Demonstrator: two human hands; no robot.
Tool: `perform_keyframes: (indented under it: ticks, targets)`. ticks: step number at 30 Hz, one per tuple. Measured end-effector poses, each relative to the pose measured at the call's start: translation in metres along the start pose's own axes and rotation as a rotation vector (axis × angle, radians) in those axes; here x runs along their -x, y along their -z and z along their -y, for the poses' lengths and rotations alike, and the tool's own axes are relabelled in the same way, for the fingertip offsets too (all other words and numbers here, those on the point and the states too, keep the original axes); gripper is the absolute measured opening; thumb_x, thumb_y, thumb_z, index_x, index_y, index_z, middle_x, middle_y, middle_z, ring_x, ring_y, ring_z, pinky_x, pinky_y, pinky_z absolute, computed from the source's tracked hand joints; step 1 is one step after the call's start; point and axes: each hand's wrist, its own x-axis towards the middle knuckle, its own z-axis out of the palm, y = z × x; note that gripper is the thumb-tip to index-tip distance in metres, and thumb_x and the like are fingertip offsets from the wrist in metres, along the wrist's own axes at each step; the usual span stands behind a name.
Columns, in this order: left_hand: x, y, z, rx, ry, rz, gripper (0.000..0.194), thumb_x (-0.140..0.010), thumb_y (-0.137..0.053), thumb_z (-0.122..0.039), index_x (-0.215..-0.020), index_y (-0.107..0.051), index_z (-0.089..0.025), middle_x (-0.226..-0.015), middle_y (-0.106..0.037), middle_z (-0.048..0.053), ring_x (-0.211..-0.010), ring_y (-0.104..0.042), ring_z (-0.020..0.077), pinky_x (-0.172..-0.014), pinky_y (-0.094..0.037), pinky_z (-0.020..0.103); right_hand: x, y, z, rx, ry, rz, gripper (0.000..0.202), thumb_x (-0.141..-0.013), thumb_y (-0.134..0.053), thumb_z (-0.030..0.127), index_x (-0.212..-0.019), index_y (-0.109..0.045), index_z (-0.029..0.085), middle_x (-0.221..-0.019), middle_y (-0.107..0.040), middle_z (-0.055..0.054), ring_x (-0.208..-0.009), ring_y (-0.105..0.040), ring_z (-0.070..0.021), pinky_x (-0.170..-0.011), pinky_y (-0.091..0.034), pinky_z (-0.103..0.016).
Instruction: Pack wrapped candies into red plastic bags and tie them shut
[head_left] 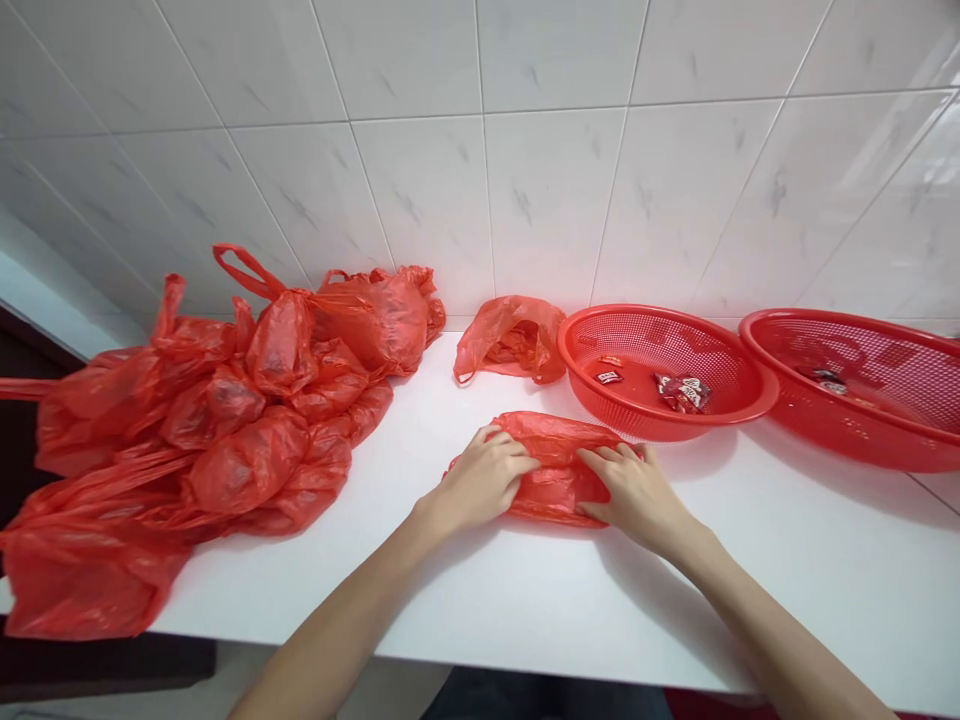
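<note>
A red plastic bag (555, 475) lies on the white table in front of me, its mouth spread wide toward me. My left hand (487, 475) grips its left edge, fingers curled over the rim and partly inside. On the opposite edge, my right hand (626, 490) holds the plastic with bent fingers, the thumb near the front rim. Folds of thin film show inside the bag between both hands. Just behind it sits another red plastic bag (510, 340), crumpled and loose.
Filled, tied red bags (251, 450) are heaped at the left. To the right stand a red colander basket (667, 420) holding a few small wrapped packets (682, 392) and a second red basket (847, 420). A tiled wall (555, 200) rises behind the white table (525, 610).
</note>
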Motion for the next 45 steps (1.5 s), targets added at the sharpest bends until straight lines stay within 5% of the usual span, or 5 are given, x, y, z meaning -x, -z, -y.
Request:
perform_keyframes:
  ticks: [9, 15, 21, 30, 45]
  targets:
    - [0.008, 0.008, 0.026, -0.003, 0.291, 0.119, 0.063, -0.065, -0.053, 0.003, -0.12, -0.069, -0.023, -0.128, -0.067, 0.009, -0.133, -0.054, 0.0356, -0.118, 0.001, 0.076, 0.001, 0.018, -0.021, -0.13, -0.145, 0.108, 0.043, -0.073, -0.051, -0.001, -0.1, -0.075, 0.022, -0.1, -0.078, -0.008, -0.105, -0.067, -0.0301, -0.097, -0.038, -0.048]
    - [0.003, 0.002, 0.02, 0.062, 0.154, -0.007, 0.056, -0.073, -0.053, -0.003, -0.121, -0.071, -0.024, -0.129, -0.069, 0.007, -0.119, -0.064, 0.0281, -0.112, -0.044, 0.048, 0.001, 0.023, -0.045, -0.868, -0.318, 0.047, 0.043, -0.085, -0.068, 0.05, -0.112, -0.073, 0.017, -0.107, -0.078, -0.013, -0.097, -0.072, -0.03, -0.086, -0.054, -0.042]
    - [0.002, -0.005, 0.024, 0.096, 0.016, -0.27, 0.05, -0.078, -0.046, 0.001, -0.111, -0.075, -0.024, -0.136, -0.062, 0.007, -0.126, -0.06, 0.0247, -0.107, -0.051, 0.04, -0.013, 0.02, -0.043, -1.52, -0.658, -0.049, 0.066, -0.095, -0.039, 0.07, -0.098, -0.07, 0.012, -0.085, -0.077, -0.016, -0.075, -0.073, -0.0228, -0.08, -0.057, -0.035]
    - [0.002, -0.005, 0.036, 0.1, 0.116, -0.469, 0.053, -0.079, -0.042, 0.003, -0.108, -0.077, -0.023, -0.147, -0.051, 0.01, -0.135, -0.052, 0.0271, -0.11, -0.051, 0.046, -0.02, 0.015, -0.032, -1.79, -0.692, -0.27, 0.025, -0.089, -0.043, 0.039, -0.077, -0.057, 0.022, -0.091, -0.078, -0.012, -0.048, -0.056, -0.0171, -0.064, -0.053, -0.035]
    - [0.005, 0.006, 0.047, 0.217, 0.26, -0.321, 0.036, -0.077, -0.049, -0.015, -0.095, -0.079, -0.022, -0.102, -0.074, 0.005, -0.091, -0.072, 0.0215, -0.091, -0.056, 0.036, -0.023, -0.011, -0.037, -2.094, -0.553, -0.187, 0.015, -0.062, -0.068, 0.022, -0.062, -0.053, 0.021, -0.058, -0.064, 0.001, -0.046, -0.051, -0.012, -0.052, -0.045, -0.027]
